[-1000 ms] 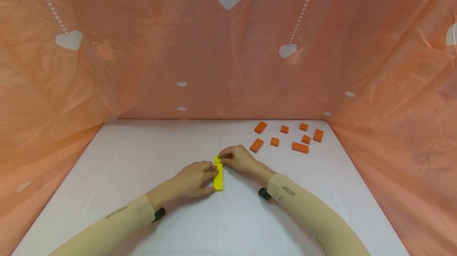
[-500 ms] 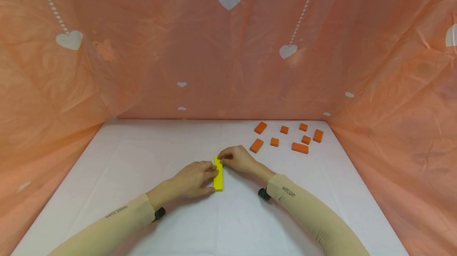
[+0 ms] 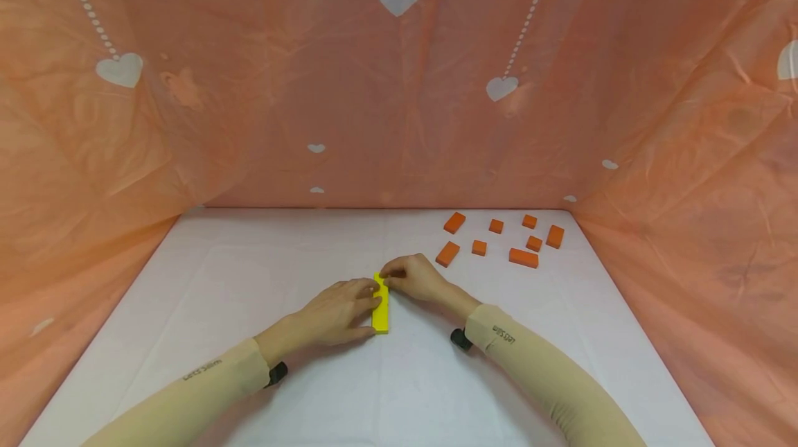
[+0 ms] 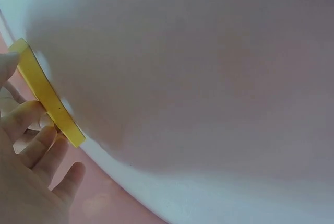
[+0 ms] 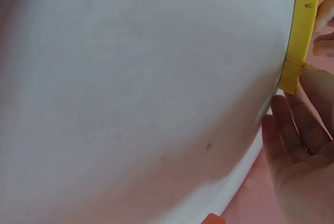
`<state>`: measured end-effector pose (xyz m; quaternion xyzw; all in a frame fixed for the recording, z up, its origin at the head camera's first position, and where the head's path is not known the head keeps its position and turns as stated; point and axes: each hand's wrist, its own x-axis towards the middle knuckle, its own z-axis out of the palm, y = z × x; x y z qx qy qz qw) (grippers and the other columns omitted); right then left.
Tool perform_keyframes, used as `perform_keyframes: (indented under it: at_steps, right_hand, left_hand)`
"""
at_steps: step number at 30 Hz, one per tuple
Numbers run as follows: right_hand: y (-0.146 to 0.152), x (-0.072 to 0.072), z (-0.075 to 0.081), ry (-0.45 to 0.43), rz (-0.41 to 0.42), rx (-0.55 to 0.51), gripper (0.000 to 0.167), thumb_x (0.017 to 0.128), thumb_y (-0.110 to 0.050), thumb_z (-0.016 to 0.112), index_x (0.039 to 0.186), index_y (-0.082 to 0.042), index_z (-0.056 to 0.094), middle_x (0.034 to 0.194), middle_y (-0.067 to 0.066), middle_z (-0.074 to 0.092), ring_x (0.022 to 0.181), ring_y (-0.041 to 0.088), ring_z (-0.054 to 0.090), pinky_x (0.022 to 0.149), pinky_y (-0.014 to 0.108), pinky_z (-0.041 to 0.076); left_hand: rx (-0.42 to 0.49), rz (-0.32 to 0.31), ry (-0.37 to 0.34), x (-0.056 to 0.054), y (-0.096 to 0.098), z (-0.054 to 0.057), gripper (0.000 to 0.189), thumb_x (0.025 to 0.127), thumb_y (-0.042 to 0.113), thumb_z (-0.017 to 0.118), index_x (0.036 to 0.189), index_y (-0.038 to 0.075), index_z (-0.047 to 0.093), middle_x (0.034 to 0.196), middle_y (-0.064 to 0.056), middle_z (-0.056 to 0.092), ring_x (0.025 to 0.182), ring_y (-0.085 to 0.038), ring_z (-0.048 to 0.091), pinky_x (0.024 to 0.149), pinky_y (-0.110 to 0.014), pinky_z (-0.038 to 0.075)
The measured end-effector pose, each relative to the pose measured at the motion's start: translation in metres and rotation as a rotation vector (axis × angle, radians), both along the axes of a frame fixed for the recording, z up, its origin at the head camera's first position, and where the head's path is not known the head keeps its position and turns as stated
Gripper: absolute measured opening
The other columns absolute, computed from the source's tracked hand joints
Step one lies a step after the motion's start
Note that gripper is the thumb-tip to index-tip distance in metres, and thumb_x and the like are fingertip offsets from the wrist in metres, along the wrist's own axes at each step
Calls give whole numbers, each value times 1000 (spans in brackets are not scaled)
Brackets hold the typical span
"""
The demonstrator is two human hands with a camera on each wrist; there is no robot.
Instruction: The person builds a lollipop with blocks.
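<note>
A long yellow block (image 3: 382, 321) lies lengthwise on the white table, with a small yellow block (image 5: 290, 79) end to end against its far end. My left hand (image 3: 335, 312) holds the long block from the left, the thumb at its near end and the other fingers along its side and top. From the right, my right hand (image 3: 419, 278) pinches the small block between thumb and fingertips, covering part of it in the head view. A thin seam between the two blocks shows in the right wrist view, where they sit in line.
Several orange blocks, long ones such as this orange block (image 3: 524, 258) and small ones such as this orange cube (image 3: 479, 248), lie scattered at the table's back right. A peach curtain (image 3: 399, 107) with white hearts encloses the table (image 3: 249, 253) at the back and sides.
The dark line between the two yellow blocks has closed up in the head view. My left hand's upper fingers have shifted slightly towards the small block; the right hand stays almost where it was.
</note>
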<state>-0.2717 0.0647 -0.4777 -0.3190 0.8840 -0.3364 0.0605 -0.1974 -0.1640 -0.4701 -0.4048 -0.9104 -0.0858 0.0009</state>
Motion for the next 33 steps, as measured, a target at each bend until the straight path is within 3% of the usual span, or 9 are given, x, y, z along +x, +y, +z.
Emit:
perform_keyframes:
  at_steps: [23,33]
  right_hand:
    - [1,-1,0,-6,-13,-2,18,97,-9,72,114,-6,79,112,6,78,109,22,71,99,40,57]
    - [5,4,5,-139,-107,-42,30,105,-17,63,133,-10,72,129,5,73,118,23,68,102,42,55]
  left_hand:
    - [-23,8,-25,2,1,5,57,98,40,72,141,4,64,155,-16,51,142,-32,49,114,-53,43]
    - [-23,-1,-14,0,1,2,56,95,40,75,136,3,67,152,-17,54,139,-33,52,113,-52,45]
